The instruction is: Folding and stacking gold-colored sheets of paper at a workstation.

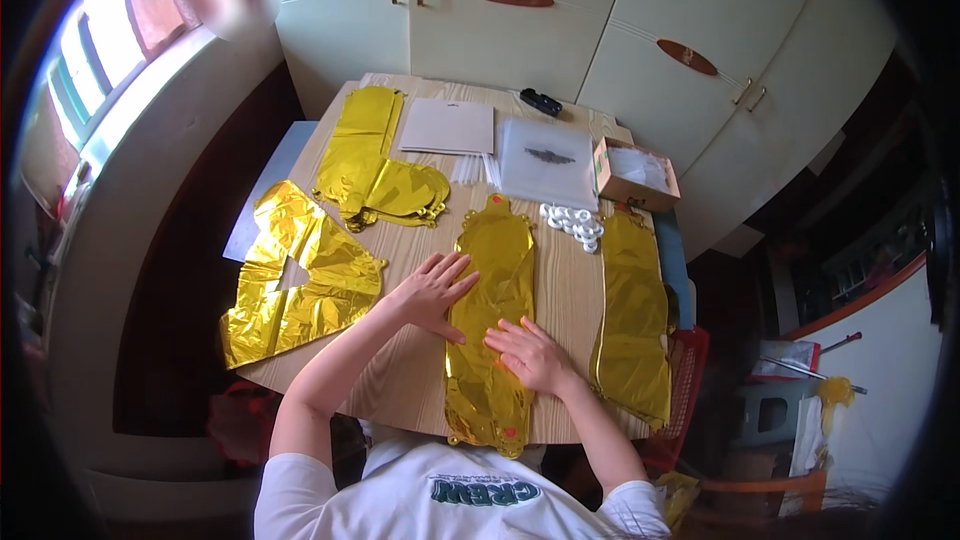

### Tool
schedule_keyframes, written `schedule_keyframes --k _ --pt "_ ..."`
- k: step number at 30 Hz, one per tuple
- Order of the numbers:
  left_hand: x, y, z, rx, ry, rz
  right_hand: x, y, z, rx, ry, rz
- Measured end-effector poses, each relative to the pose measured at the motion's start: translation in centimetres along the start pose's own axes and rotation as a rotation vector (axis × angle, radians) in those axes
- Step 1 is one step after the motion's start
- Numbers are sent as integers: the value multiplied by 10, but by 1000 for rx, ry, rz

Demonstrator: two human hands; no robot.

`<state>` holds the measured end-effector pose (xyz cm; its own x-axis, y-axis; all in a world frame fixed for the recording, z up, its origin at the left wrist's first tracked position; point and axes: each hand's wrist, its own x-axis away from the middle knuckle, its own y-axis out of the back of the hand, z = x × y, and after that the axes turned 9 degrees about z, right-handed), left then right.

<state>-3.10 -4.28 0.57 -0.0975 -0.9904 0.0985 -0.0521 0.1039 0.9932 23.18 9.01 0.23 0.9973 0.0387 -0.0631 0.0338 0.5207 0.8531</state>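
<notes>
A pale cupboard (520, 35) fills the far wall, its doors closed. In front of it stands a wooden table (570, 310), and a person in a white shirt (400, 495) sits up against its near edge. A crumpled gold foil sheet (345, 290) with a gap in its middle lies at the table's left. The long gold foil strip (495, 240) under the person's hands runs from the near edge up the middle of the table, with a red spot at each end. A second strip (635, 330) lies well apart from it, along the right side. Folded gold foil (360, 150) sits at the far left. Beyond the middle strip are a clear plastic bag (520, 180), a pale card (447, 127) and, at the bag's right, an open cardboard box (640, 192). The left hand (435, 292) is spread wide, palm down over the strip's left edge; the right hand (528, 352) lies flatter on its lower right side. Neither is closed around anything; I can't tell how hard they press. Smaller still are a black object (541, 102) at the far edge and a cluster of white rings (572, 223).
</notes>
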Motion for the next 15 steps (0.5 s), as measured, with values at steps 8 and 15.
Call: schedule_keyframes --k 8,15 --pt "0 1 1 -4 24 42 2 6 -14 -493 -81 -162" --pt "-1 2 0 -5 26 52 -1 -8 -16 -81 -11 -55"
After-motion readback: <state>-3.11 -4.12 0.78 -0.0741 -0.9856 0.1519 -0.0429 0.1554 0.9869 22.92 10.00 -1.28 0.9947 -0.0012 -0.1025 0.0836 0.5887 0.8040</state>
